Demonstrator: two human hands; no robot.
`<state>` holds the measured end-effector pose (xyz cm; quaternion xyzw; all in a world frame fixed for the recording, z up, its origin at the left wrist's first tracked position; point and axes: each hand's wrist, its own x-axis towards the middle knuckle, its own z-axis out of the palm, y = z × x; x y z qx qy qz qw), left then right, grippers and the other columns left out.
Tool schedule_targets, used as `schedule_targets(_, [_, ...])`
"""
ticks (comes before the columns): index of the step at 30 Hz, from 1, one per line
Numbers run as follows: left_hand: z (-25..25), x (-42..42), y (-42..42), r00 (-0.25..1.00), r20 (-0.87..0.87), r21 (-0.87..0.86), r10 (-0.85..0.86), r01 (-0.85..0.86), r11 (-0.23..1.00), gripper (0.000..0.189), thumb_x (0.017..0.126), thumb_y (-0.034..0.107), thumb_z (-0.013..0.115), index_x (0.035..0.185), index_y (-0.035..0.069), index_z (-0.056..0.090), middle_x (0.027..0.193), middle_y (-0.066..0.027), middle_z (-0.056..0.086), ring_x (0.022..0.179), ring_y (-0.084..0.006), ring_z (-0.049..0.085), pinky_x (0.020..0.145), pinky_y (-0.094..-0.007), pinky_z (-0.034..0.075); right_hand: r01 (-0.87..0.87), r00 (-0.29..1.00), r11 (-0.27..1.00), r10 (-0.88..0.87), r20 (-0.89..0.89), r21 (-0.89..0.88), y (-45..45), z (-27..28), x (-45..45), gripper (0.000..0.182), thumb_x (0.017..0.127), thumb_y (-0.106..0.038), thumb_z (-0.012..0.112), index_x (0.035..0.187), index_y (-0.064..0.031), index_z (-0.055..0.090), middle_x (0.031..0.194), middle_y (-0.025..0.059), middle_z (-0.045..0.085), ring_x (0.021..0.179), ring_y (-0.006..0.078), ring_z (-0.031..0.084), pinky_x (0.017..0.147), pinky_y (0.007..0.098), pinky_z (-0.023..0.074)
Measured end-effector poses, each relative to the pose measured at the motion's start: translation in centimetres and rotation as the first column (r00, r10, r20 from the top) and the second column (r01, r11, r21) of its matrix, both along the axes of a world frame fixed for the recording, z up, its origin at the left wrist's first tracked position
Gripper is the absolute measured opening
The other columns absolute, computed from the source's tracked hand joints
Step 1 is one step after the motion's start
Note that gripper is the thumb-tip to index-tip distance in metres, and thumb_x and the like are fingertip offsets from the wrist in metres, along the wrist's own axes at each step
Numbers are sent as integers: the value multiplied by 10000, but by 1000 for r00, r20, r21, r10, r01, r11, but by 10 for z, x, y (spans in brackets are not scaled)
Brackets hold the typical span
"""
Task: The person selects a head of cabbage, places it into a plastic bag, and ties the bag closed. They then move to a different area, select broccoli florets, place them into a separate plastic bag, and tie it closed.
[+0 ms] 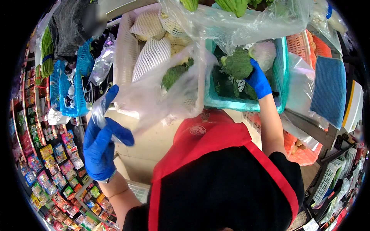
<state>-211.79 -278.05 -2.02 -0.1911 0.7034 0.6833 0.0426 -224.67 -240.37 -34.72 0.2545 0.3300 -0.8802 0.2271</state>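
My left hand, in a blue glove, holds the edge of a clear plastic bag between its fingers. The bag stretches right, over a white crate. Through the film shows a green broccoli head; whether it lies inside the bag or beneath it I cannot tell. My right hand, also blue-gloved, reaches into a teal crate and grips a broccoli head by its right side. Beside that head sits a pale, wrapped round vegetable. Darker leafy pieces lie below.
White foam nets cover pale produce in the white crate. Loose plastic film hangs across the back. A blue basket and eggplants stand left, near racks of snack packets. A blue cloth hangs at right.
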Motion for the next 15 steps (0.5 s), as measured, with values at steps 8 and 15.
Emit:
schedule_targets(8, [-16, 30, -16, 991, -123, 286, -57, 91, 954, 608, 790, 239, 538, 1259, -89, 334, 604, -30, 424, 477, -117, 410, 473, -274, 433, 126, 973, 846, -4, -231, 518, 27, 27, 15, 587, 782, -378, 613, 1239, -49, 448, 1240, 146, 484, 1077, 275, 516, 861, 386, 451])
schedule_targets(15, [1, 48, -4, 985, 11, 405, -171, 152, 902, 825, 679, 10, 531, 1402, 41, 134, 582, -74, 519, 472, -145, 531, 417, -193, 381, 360, 858, 479, 169, -486, 801, 24, 54, 30, 533, 748, -222, 697, 1156, 58, 496, 1052, 130, 593, 894, 193, 582, 791, 311, 465])
